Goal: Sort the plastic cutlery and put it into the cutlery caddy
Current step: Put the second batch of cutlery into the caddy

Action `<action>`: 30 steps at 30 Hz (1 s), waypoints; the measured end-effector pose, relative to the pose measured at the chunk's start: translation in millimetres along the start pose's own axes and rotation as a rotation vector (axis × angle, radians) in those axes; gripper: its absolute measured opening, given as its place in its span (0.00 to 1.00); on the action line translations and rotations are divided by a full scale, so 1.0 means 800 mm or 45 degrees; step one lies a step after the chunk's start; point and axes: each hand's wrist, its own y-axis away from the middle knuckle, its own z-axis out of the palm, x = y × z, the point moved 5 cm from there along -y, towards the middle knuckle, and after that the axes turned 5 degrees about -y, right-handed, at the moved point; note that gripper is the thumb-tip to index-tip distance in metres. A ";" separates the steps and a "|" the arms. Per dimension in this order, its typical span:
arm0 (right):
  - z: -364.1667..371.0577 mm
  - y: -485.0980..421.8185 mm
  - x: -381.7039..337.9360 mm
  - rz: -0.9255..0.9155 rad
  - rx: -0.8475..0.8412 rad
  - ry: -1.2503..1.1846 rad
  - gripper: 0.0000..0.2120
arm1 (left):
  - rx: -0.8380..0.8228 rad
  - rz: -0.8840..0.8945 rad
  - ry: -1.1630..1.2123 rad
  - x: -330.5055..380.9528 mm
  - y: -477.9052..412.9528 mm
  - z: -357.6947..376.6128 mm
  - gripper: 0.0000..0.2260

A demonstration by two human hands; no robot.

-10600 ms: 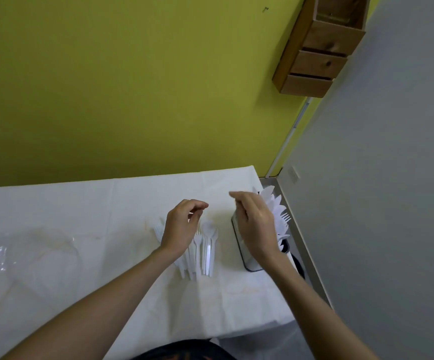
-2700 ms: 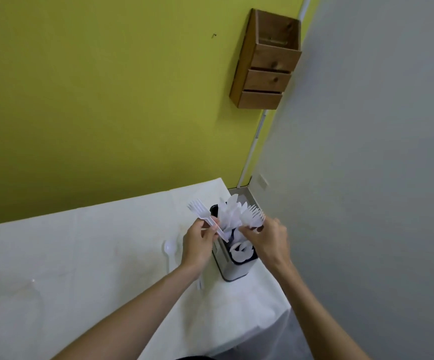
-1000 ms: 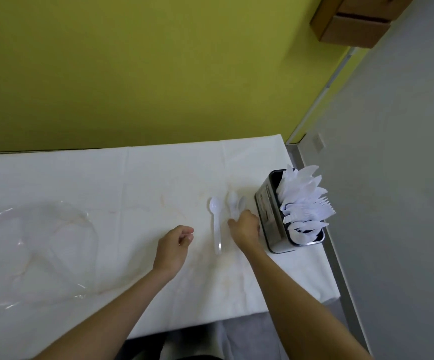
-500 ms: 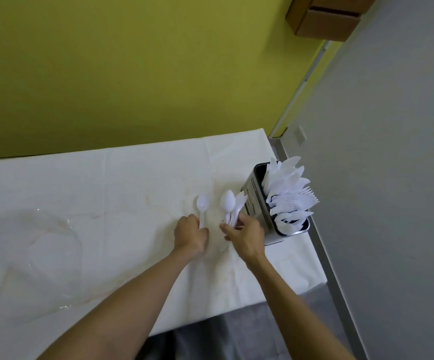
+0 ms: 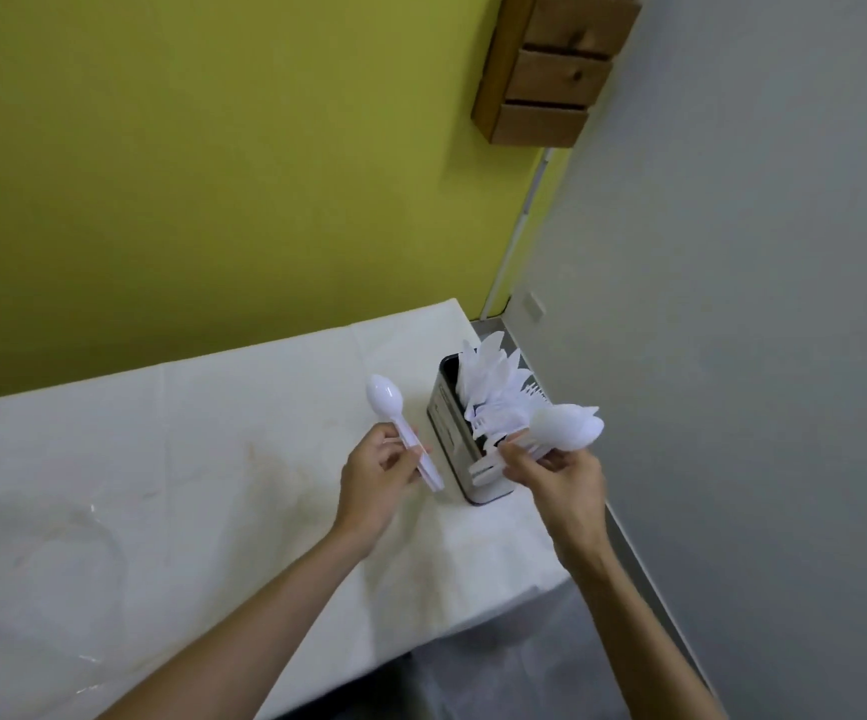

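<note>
Lifted off the table (image 5: 203, 459), one spoon (image 5: 384, 396) is pinched by its handle in the left hand (image 5: 375, 478). The right hand (image 5: 569, 483) grips a spoon bundle (image 5: 571, 432) over the cutlery caddy (image 5: 446, 433) between them. Likely light, slick and bendy, so hold the handles.

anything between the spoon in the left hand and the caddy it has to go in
Nothing visible lies between the spoon in the left hand and the caddy. Over the caddy's near end, though, the right hand holds a bunch of spoons.
</note>
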 end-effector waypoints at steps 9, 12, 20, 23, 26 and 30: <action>-0.032 -0.024 0.004 -0.107 0.177 0.185 0.05 | 0.049 0.171 -0.103 0.034 0.008 0.076 0.08; -0.021 -0.022 0.007 -0.187 0.136 0.349 0.08 | 0.064 0.320 -0.380 0.033 0.011 0.090 0.05; -0.012 -0.014 -0.004 -0.254 -0.046 0.406 0.14 | 0.043 0.445 -0.619 0.021 0.015 0.102 0.07; -0.017 -0.013 -0.001 -0.284 -0.055 0.408 0.24 | 0.021 0.433 -0.565 0.022 0.018 0.101 0.12; -0.021 -0.010 0.001 -0.469 -0.055 0.354 0.30 | 0.020 0.415 -0.451 0.025 0.023 0.100 0.13; -0.023 -0.005 0.014 -0.639 -0.015 0.335 0.24 | 0.037 0.465 -0.523 0.018 0.023 0.095 0.12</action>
